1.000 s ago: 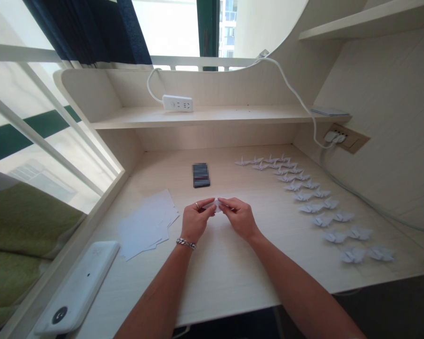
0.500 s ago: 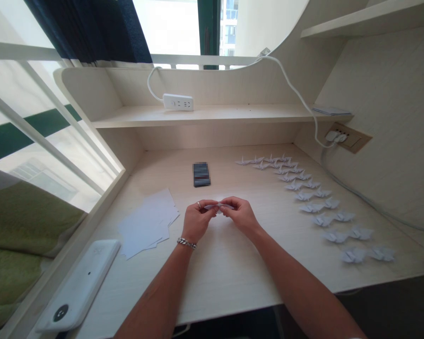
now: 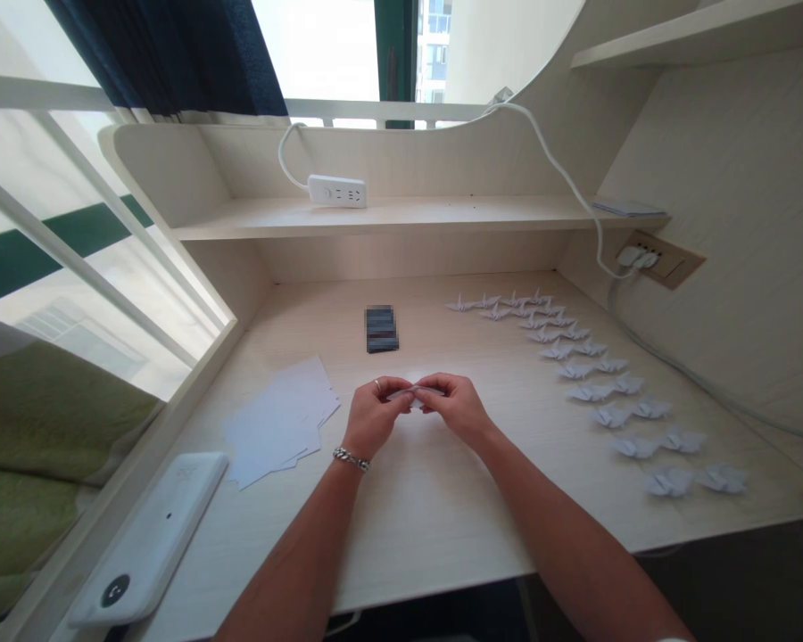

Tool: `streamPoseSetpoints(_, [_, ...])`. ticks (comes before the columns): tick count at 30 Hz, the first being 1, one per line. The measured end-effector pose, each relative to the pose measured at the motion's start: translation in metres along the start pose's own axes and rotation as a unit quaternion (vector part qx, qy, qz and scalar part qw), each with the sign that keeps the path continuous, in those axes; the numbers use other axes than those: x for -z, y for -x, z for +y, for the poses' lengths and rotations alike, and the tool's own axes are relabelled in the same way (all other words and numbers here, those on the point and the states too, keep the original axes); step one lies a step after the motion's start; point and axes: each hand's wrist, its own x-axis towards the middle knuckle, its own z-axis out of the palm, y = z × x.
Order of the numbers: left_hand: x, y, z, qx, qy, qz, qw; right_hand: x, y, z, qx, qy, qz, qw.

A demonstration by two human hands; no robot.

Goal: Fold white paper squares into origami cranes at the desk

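My left hand and my right hand meet over the middle of the desk, fingers pinched together on a small folded piece of white paper. Most of that paper is hidden by my fingers. A bracelet sits on my left wrist and a ring on a left finger. To the left of my hands lies a loose stack of white paper sheets. To the right, two curved rows of several folded white paper cranes run from the back of the desk toward its front edge.
A dark phone lies face up behind my hands. A white device rests at the desk's left front corner. A power strip sits on the shelf, its cable running to a wall socket at right.
My hands have stayed in place; the fingers have drawn closer together on the small paper, and the paper shows less than before.
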Motion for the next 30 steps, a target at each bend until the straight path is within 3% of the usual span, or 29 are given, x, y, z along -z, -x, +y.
streamPoseSetpoints(7, [0.000, 0.002, 0.005, 0.034, 0.053, -0.014, 0.998, -0.001, 0.003, -0.010, -0.031, -0.056, 0.024, 0.998])
streamPoseSetpoints(15, [0.001, 0.001, 0.004, 0.061, 0.097, -0.035, 0.993, 0.001, 0.003, -0.011, -0.055, -0.077, 0.010, 0.995])
streamPoseSetpoints(30, [0.004, 0.002, 0.003, 0.036, 0.046, -0.061, 0.996, 0.004, 0.005, -0.015, -0.049, -0.047, -0.014, 0.998])
